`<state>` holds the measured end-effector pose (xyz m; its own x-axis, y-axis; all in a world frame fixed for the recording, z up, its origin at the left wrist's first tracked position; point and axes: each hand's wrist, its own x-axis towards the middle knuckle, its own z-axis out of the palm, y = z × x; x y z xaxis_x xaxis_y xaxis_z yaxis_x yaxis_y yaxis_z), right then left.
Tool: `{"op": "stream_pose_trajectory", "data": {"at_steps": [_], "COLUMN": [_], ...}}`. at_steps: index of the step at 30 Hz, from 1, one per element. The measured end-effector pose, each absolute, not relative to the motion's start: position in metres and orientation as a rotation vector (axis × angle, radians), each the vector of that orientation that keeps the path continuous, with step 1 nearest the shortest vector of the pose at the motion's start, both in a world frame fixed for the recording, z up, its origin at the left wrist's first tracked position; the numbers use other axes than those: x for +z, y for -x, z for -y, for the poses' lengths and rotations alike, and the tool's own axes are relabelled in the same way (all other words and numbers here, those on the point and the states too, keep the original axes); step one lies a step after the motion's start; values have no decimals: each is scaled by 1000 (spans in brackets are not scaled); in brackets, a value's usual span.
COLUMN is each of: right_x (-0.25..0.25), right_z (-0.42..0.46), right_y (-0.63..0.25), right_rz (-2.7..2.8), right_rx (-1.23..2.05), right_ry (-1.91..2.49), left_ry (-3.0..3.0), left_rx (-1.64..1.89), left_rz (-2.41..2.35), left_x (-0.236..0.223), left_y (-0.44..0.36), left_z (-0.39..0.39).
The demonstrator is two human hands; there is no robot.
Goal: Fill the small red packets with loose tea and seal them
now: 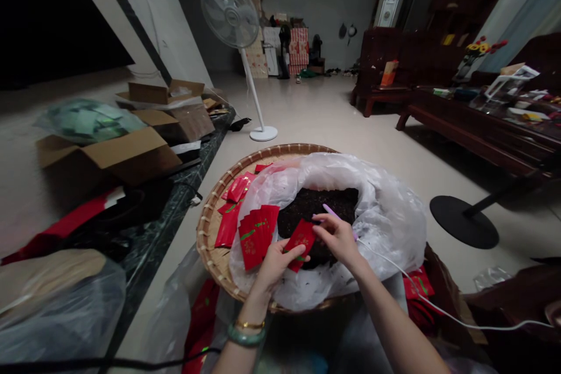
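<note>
My left hand is closed on a small red packet with gold print and a green stripe, above the dark loose leaf-like material. At the packet's upper right edge, my right hand is pinched, fingertips on the packet. A purple stick-shaped tool with a white cord passes behind my right hand; whether the palm grips it I cannot tell. A fan of red packets lies left of my left hand. The dark material sits in a white plastic bag with its rim rolled open.
A round woven bamboo tray carries the bag and more red packets. Red packets also lie at lower right. Open cardboard boxes stand left, a white fan ahead, and a black round base right.
</note>
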<state>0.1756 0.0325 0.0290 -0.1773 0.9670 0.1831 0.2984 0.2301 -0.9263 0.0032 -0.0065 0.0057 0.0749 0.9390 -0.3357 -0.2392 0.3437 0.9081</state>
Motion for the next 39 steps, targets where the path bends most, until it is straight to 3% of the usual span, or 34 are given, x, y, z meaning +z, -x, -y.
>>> {"op": "stream_pose_trajectory", "data": {"at_steps": [6,11,14,20,24,39], "right_x": [10,2,7,37,61,62], "right_z": [-58,-66,-66,-55,-41,-33], "right_y": [-201,-198,-200,-224,-221,-201], "right_rz": [2066,2267,2195,1959,1993,1917], "right_rx": [214,58,172,904,1206,1089], "right_ry": [1736,1926,1885,1443,1218,1227], "left_ry": [-592,-575,-600,-623,-695,-839], "left_rx": [1202,1195,1168,1236,1185,1071], "left_rz": [-1170,-1148,-1130,-1160,-1170,-1198], "left_x": [9,13,11,4,2,9], "left_y": [-6,-7,-6,-2,-5,-12], "left_z": [6,7,8,6,5,13]}}
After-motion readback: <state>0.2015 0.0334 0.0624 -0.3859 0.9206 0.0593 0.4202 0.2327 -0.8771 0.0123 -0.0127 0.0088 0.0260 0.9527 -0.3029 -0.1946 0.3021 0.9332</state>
